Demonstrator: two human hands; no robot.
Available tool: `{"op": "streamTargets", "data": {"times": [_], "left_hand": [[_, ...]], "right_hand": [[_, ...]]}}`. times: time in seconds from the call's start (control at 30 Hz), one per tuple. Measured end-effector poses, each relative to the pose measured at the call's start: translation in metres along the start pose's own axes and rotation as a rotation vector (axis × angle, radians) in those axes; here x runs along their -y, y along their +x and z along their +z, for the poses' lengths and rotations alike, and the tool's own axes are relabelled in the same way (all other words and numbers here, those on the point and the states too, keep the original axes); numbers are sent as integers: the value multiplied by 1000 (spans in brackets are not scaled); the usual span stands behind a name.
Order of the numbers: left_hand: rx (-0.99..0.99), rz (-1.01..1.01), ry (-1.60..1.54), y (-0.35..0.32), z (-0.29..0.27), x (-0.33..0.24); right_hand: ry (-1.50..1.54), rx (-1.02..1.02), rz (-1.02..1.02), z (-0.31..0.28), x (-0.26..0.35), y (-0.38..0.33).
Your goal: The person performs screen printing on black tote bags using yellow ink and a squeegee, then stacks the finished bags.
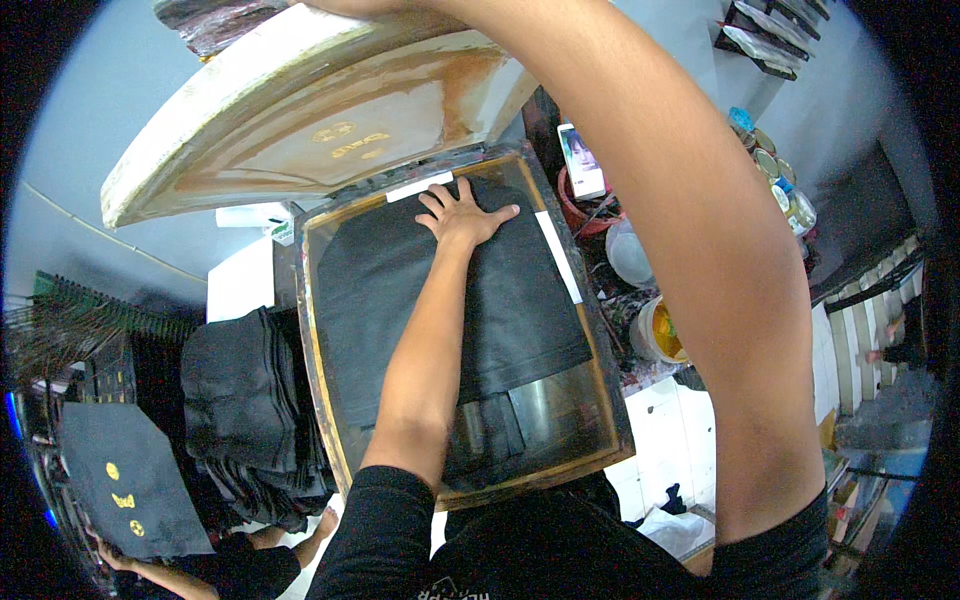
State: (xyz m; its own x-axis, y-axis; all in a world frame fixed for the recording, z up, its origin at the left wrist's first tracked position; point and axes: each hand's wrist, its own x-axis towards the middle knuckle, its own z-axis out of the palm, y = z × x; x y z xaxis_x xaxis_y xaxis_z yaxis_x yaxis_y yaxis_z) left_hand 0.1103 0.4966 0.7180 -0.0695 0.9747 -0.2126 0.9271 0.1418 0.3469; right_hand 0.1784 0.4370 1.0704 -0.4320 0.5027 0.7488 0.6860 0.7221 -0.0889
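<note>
A black fabric piece (400, 290) lies on a wood-edged printing board (617, 420). My left hand (465, 215) rests palm down on its far part, fingers spread and holding nothing. White strips (558, 258) sit at the cloth's far and right edges. Above the board's far side, a printing screen (290, 140) is tilted up, its mesh stained brown and bearing small yellow designs. At the upper rim of the picture my right hand (355, 5) is at the screen's raised edge, closed over it; its fingers are mostly cut off from view.
Left of the board hangs a thick stack of black fabric pieces (240, 390). Beyond it another person's hand (118, 556) holds a black piece with yellow prints (130, 480). On the right stand a phone (583, 160), a tub of yellow ink (660, 332) and several jars (770, 165).
</note>
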Motion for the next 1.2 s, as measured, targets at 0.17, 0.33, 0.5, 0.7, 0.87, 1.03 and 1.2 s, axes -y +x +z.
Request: {"op": "streamTargets", "data": {"times": [0.17,0.33,0.5,0.7,0.87,1.03,1.2], "left_hand": [[-357,414,-609,-39,-44,20],[-472,558,-1305,-223,-113,125],[-83,141,-1565,-336,-44,178],[71,-181,-1404,-351,28,206],[137,-213,-1406,-349,28,214],[255,-318,-1629,-352,13,213],[212,-646,-1874,-351,2,199]], "right_hand": [[56,118,111,-10,5,-25],[-22,-79,-30,29,47,-110],[175,288,227,41,98,-251],[147,536,108,110,99,-309],[208,601,121,79,94,-280],[125,746,52,68,119,-319],[140,694,56,91,118,-330]]}}
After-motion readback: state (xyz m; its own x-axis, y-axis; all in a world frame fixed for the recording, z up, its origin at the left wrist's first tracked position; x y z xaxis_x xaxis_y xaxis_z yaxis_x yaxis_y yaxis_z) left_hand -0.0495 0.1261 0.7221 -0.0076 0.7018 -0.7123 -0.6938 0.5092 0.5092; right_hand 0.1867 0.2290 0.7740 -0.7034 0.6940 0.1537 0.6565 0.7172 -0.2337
